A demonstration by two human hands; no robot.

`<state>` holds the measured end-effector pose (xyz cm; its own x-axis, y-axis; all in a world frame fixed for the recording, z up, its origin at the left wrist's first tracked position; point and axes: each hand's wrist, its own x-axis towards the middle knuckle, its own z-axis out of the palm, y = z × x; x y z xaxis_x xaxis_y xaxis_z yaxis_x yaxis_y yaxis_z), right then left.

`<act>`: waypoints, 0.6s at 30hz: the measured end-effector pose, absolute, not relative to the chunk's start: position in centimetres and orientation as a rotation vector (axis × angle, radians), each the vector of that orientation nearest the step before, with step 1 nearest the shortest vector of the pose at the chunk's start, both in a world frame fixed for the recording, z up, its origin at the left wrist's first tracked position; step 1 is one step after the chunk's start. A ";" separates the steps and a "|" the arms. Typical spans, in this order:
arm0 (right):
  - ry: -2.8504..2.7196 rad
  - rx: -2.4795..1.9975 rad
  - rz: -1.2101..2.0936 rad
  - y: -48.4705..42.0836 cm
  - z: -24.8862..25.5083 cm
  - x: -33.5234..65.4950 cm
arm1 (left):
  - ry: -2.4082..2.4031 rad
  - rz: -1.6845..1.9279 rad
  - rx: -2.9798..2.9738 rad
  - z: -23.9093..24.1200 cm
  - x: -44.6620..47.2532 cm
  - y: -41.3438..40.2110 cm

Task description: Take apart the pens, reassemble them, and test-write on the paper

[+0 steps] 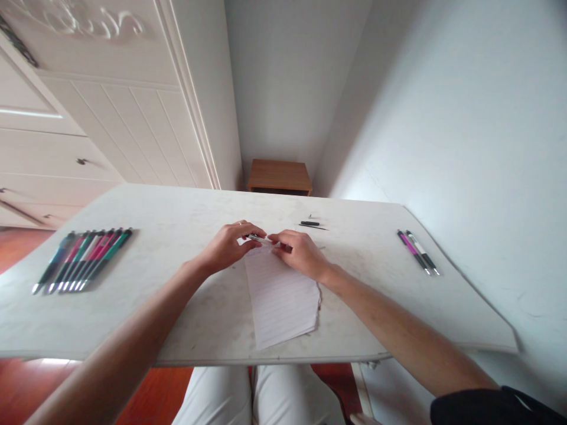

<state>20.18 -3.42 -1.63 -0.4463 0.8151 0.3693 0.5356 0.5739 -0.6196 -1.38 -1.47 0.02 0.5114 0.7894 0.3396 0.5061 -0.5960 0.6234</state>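
- The white surface [177, 295] holds everything.
- A lined paper [281, 298] lies in the middle.
- A row of pens [82, 260] lies far left.
- The left hand [228, 247] and right hand [302, 254] meet over the paper's top edge. Their fingers pinch one pen [260, 239] by its two ends.

pen [258, 238] | slim, pale, silvery | you held it level between left hand [228, 247] and right hand [302, 254] | mid-table, over far edge of lined sheet [280, 301]

A row of green and pink plastic pens [82, 260] lay left on the white tabletop [177, 212], two similar pens [419, 252] far right, a brown wooden cabinet [279, 176] behind.
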 end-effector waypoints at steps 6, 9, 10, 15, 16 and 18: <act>-2.156 -1.045 0.582 -3.3 -1.7 20.3 | 1.066 0.882 2.318 0.1 -1.6 -1.6; -2.157 -1.061 0.570 -3.3 -1.7 20.4 | 1.068 0.900 2.320 0.1 -1.7 -1.4; -2.161 -1.068 0.563 -3.3 -1.7 20.4 | 1.064 0.908 2.325 0.1 -1.8 -1.3; -2.188 -1.050 0.497 -3.2 -1.5 20.7 | 1.060 0.912 2.352 -0.4 -2.3 -0.7; -2.187 -1.044 0.480 -3.2 -1.5 20.8 | 1.071 0.907 2.357 -0.5 -2.4 -0.5; -2.180 -1.032 0.457 -3.2 -1.5 20.9 | 1.102 0.888 2.369 -0.8 -2.7 -0.3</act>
<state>20.92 -3.20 -1.50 -0.4598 0.7799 0.4246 0.5437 0.6253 -0.5598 -2.72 -0.30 -0.84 0.4930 0.7809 0.3836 0.5412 -0.6205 0.5676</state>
